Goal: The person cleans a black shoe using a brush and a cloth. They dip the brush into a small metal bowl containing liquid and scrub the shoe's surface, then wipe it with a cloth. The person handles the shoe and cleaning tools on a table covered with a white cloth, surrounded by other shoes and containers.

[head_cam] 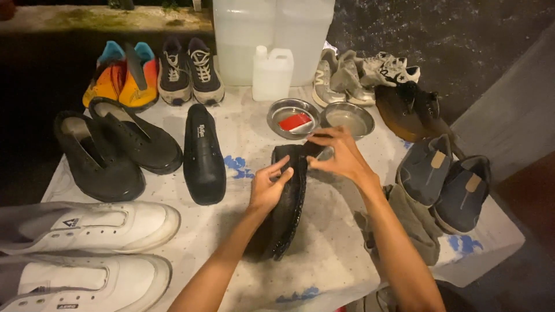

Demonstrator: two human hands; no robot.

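While gripped: black shoe (287,202) between hands (306,173)

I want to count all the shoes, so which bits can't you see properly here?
Head view only:
- Black shoe: toe end hidden under the right hand; left hand covers part of its side.
- White shoes: cut off by the left and bottom edges.
- Clear jugs: tops cut off by the top edge.
- Far grey shoes: piled and blurred, count unclear.

Shoe-cleaning stall, shoe rows (115,147), metal bowls (347,118)

A small white plastic jug (272,73) stands before two large translucent canisters (272,34).
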